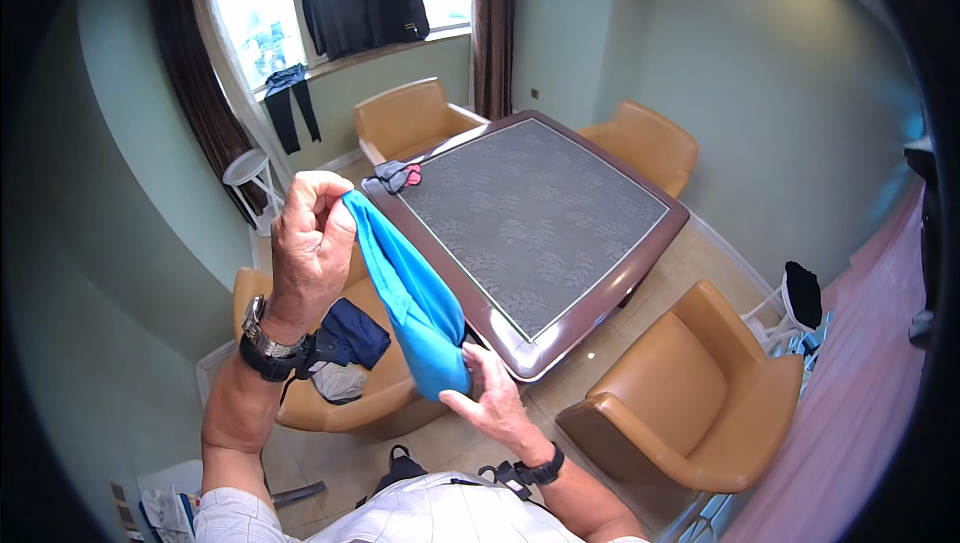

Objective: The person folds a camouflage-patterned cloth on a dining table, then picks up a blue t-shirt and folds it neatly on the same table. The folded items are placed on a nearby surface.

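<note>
A bright blue cloth garment (405, 303), folded lengthwise, hangs slantwise between my two hands in front of the near left side of the table. At its upper end, my left hand (311, 239) pinches the narrow tip between thumb and fingers. My right hand (491, 397) is lower, its thumb and fingers around the garment's rounded bottom end. What kind of garment it is cannot be told. Behind my left wrist, dark blue folded clothing (352, 333) and a pale grey cloth (339, 382) lie on a tan leather armchair (322, 408).
A square table (540, 220) with a grey patterned top bears small grey and pink fabric items (397, 175) on its left corner. More tan armchairs (675, 385) surround it. Dark clothes (367, 10) hang at the window; a white stool (247, 168) stands left.
</note>
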